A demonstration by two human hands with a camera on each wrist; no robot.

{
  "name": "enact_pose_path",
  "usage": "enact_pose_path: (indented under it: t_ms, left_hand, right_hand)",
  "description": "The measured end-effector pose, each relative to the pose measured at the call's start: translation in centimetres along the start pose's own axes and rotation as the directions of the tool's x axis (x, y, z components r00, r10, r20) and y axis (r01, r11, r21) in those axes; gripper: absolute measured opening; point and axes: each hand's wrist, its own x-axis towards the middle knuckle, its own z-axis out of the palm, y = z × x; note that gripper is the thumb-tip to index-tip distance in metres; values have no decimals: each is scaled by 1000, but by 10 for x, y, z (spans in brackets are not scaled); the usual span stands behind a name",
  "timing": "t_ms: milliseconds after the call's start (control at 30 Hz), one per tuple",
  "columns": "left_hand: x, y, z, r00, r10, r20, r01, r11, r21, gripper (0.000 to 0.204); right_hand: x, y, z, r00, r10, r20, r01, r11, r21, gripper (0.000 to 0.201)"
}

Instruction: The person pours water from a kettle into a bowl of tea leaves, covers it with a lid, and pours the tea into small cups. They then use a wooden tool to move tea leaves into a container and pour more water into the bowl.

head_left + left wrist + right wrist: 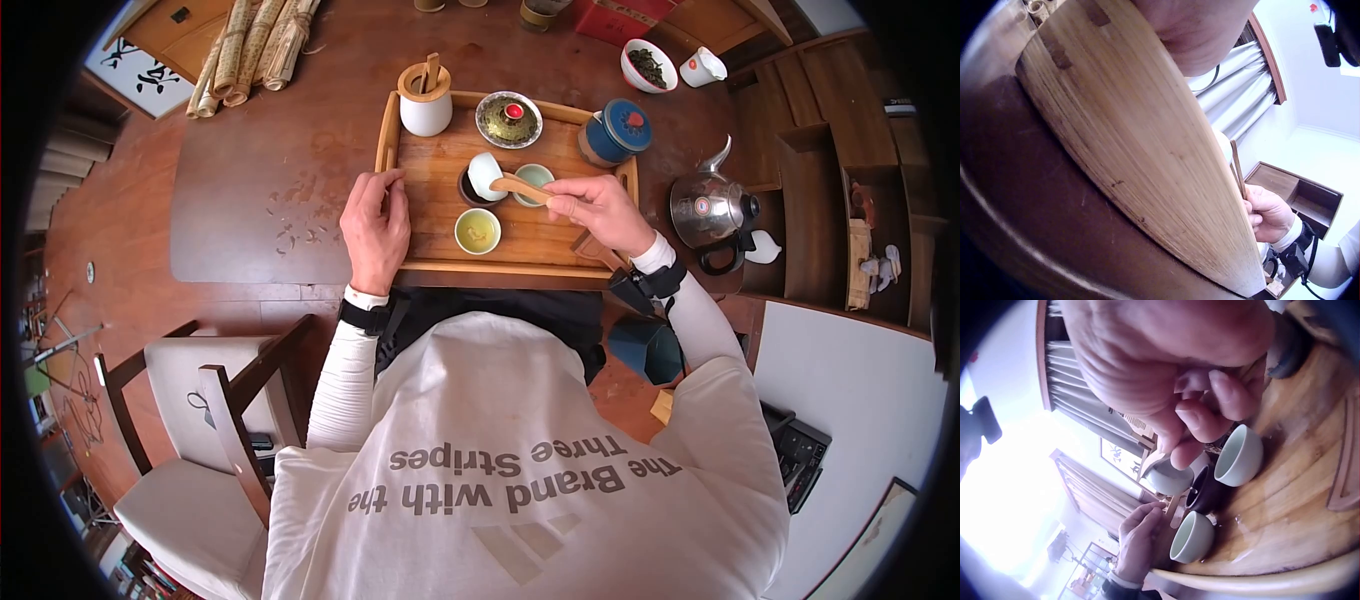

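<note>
My right hand (606, 212) pinches a pair of wooden tea tongs (522, 188) near the right side of the bamboo tray. In the tongs' tips is a pale teacup (484, 174), tipped on its side over a dark round cup (467, 193). A second pale teacup (535, 172) stands upright just right of it, partly behind the tongs. Nearer my body, another teacup (478, 232) contains yellow-green tea. My left hand (376, 225) rests with loosely bent fingers at the left rim of the tray (520, 255); the left wrist view mostly shows the tray's outer wall (1129, 144).
A white canister (425, 114) with wooden tools and a patterned lidded bowl (508, 120) occupy the tray's far side. A blue-lidded tin (618, 132) is at its far right corner. Beyond are a steel kettle (708, 208), a bowl of leaves (649, 66) and bamboo scrolls (255, 45).
</note>
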Motion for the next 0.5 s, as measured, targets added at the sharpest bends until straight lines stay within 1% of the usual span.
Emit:
enact_pose_path:
  t_ms: [33, 100, 133, 167, 200, 233, 267, 300, 333, 367, 400, 433, 467, 500]
  left_hand:
    - [0, 0, 0, 1000, -4, 0, 4, 1000, -3, 9]
    - [1, 2, 0, 1000, -11, -4, 11, 1000, -6, 9]
    - [1, 2, -1, 1000, -21, -6, 21, 1000, -11, 9]
    - [1, 2, -2, 1000, -19, -6, 19, 1000, -11, 9]
    - [2, 2, -3, 998, -48, 26, 49, 998, -31, 10]
    - [3, 2, -5, 995, -77, 58, 80, 995, -51, 12]
    - [4, 2, -7, 995, -77, 61, 80, 995, -52, 12]
    - [6, 4, -11, 985, -141, 98, 148, 987, -67, 13]
    - [6, 3, -13, 969, -205, 136, 217, 973, -78, 15]
    - [6, 1, -13, 961, -237, 144, 257, 957, -135, 17]
    - [7, -1, -14, 961, -236, 145, 256, 957, -135, 17]
    - [7, -3, -14, 941, -287, 178, 316, 933, -170, 18]
    - [8, -4, -14, 918, -334, 213, 376, 904, -203, 19]
    - [10, -4, -14, 918, -333, 216, 376, 904, -203, 19]
  right_hand:
    - [-2, -2, 0, 1000, -2, -1, 2, 1000, 0, 31]
    - [-9, -12, -1, 998, -51, -33, 46, 989, -144, 29]
    - [-12, -16, -2, 998, -53, -33, 47, 989, -143, 29]
    - [-17, -21, -3, 992, -118, -54, 101, 962, -254, 28]
    - [-21, -26, -6, 981, -184, -68, 147, 920, -362, 26]
    - [-26, -31, -10, 980, -184, -72, 146, 920, -363, 26]
    - [-31, -37, -14, 973, -225, -54, 172, 860, -481, 24]
    - [-36, -39, -16, 964, -263, -31, 194, 783, -591, 23]
    - [-41, -40, -17, 965, -261, -32, 193, 784, -589, 23]
    - [-46, -40, -18, 959, -283, 0, 210, 714, -668, 21]
    - [-50, -40, -18, 953, -300, 33, 226, 634, -739, 20]
    - [-53, -39, -16, 954, -299, 30, 223, 636, -739, 20]
    - [-57, -39, -13, 955, -288, 68, 233, 591, -772, 20]
    - [-59, -38, -11, 956, -273, 105, 244, 545, -802, 21]
